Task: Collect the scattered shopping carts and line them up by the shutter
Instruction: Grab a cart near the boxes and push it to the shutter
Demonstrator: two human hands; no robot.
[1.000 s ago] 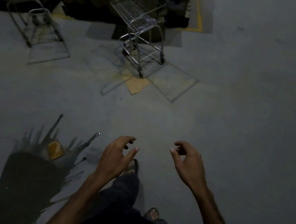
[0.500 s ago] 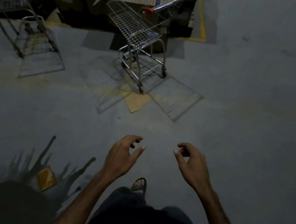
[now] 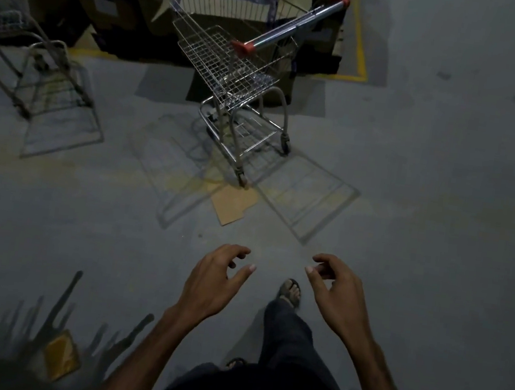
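Bare grey concrete floor (image 3: 426, 217) lies open to the right. The silver wire shopping cart with red-capped handle (image 3: 233, 70) stands far ahead, well apart from both hands. Left hand (image 3: 212, 279) and right hand (image 3: 340, 292) hover with loosely curled fingers, holding nothing.

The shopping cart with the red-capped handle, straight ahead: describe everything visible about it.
The shopping cart is a small silvery wire-mesh cart on a tubular metal frame, with a shiny handle bar capped in red at both ends. Its basket looks empty; a lower wire shelf sits above the wheels. It stands upright on the grey floor, angled to the view, in front of dark stacked boxes. One wheel is at the edge of a cardboard scrap. Neither hand touches it.
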